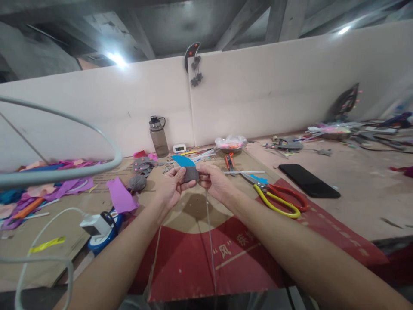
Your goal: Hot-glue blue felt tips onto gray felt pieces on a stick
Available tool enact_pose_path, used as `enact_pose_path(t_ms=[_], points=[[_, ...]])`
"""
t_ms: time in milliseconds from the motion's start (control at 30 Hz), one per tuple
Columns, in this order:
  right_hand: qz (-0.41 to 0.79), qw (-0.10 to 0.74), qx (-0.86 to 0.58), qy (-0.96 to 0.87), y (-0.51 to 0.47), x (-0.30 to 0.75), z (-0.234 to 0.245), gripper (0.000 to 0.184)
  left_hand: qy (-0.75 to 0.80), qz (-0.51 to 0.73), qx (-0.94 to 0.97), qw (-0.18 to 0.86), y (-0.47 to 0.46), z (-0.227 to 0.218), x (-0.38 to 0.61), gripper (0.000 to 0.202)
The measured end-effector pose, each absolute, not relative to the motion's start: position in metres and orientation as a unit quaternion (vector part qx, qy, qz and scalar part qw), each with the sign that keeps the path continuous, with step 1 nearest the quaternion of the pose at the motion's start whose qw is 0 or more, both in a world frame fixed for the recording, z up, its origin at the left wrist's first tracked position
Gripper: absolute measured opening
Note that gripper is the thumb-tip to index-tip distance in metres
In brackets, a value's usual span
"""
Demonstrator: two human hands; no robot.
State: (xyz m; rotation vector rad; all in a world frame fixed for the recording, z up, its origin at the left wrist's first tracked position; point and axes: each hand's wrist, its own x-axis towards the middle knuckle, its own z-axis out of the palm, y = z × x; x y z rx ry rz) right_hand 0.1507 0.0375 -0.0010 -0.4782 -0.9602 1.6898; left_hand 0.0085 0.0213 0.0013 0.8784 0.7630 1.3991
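Item under handling: a small grey felt piece point(191, 174), held in the air above the middle of the desk point(355, 202), over a red and brown cardboard sheet point(193, 262). The left hand point(171, 186) pinches its left side between thumb and fingers. The right hand point(215, 181) is closed on its right edge with the fingertips. A thin thread point(210, 241) hangs straight down from under the right hand toward the desk's near edge.

Just behind the hands lies a blue half-round piece point(183, 161). To the right of the right hand, yellow and red scissors point(278, 200) lie on the cardboard. A black phone point(309, 181) lies further right, apart from them. Left of the left hand sit a grey fuzzy ball point(137, 183) and a purple felt scrap point(120, 195). A water bottle point(158, 137) stands upright at the far edge, against the white partition point(274, 90).
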Motion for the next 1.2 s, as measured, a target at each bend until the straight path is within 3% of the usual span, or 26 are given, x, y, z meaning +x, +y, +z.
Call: enact_pose_path(t_ms=[233, 900, 1200], points=[[0.714, 0.519, -0.178, -0.436, 0.025, 0.149, 0.007, 0.023, 0.324, 0.575, 0.382, 0.647, 0.02, 0.006, 0.003, 0.016], [0.69, 0.576, -0.181, -0.4, 0.046, 0.162, 0.002, 0.024, 0.302, 0.601, 0.387, 0.63, 0.03, 0.007, 0.03, 0.004], [0.672, 0.542, -0.172, -0.474, 0.033, 0.157, 0.003, 0.021, 0.325, 0.608, 0.383, 0.614, 0.026, 0.008, 0.019, 0.01]])
